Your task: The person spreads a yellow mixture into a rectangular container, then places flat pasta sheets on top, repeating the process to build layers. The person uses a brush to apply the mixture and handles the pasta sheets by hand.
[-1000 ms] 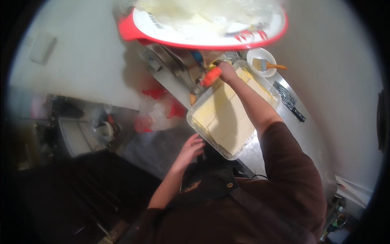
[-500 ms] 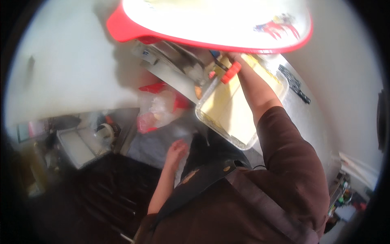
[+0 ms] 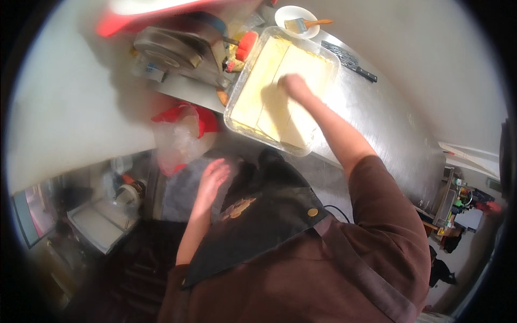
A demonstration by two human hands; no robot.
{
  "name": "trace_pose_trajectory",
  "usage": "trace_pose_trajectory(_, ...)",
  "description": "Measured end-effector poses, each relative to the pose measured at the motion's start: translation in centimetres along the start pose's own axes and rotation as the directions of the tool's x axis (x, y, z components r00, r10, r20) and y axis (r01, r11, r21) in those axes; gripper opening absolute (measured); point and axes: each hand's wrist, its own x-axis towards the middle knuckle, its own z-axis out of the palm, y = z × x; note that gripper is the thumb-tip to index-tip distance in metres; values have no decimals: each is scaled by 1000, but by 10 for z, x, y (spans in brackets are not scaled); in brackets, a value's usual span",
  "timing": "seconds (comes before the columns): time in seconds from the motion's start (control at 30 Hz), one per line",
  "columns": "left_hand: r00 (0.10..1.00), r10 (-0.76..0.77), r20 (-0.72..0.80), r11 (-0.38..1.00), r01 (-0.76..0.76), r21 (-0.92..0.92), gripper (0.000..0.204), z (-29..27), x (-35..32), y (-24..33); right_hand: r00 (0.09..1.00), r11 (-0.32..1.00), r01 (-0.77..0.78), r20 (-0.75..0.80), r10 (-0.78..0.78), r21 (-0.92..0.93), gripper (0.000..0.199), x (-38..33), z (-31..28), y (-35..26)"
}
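Note:
A shallow rectangular tray (image 3: 228,110) with a see-through rim sits on the metal counter. Flat, pale yellow sheets (image 3: 252,99) cover its bottom, with straight lines between them. Over the middle of these sheets is my right hand (image 3: 294,86), curled closed and casting a shadow on them. Whether it touches them I cannot tell, and anything inside the fingers is hidden. My left hand (image 3: 214,176) hangs below the counter edge, near my apron, fingers loosely apart and holding nothing.
Beyond the tray, a white bowl (image 3: 280,17) holds a wooden-handled brush (image 3: 311,23). A black-handled tool (image 3: 366,74) lies on the metal counter (image 3: 388,118). Left of the tray stands a metal machine (image 3: 172,51) with a red knob (image 3: 247,45). A red-and-clear plastic bag (image 3: 180,137) hangs below.
My right hand has drawn back from the tray's far end to its middle. The large red-rimmed board has mostly left view as the view shifted, and the bowl with the brush now shows.

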Motion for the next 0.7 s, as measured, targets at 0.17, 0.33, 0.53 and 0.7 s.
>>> trace_pose_trajectory(0.17, 997, 11, -79, 999, -14, -36, 31, -2, -15, -15, 914, 918, -394, -126, 386, -46, 16, 24, -66, 69)
trace_pose_trajectory(0.33, 978, -51, -200, 997, 39, -66, 31, 13, -28, -36, 961, 973, -180, 185, 205, -145, 17, -52, -39, 62)
trace_pose_trajectory(0.53, 980, -35, -195, 997, 22, -69, 31, 33, -27, -41, 968, 885, -240, 29, 249, 398, 26, -39, -76, 43)
trace_pose_trajectory(0.7, 966, -4, -258, 996, -18, -83, 30, 38, -25, -41, 978, 805, -203, 76, 194, 558, 29, -38, -43, 68)
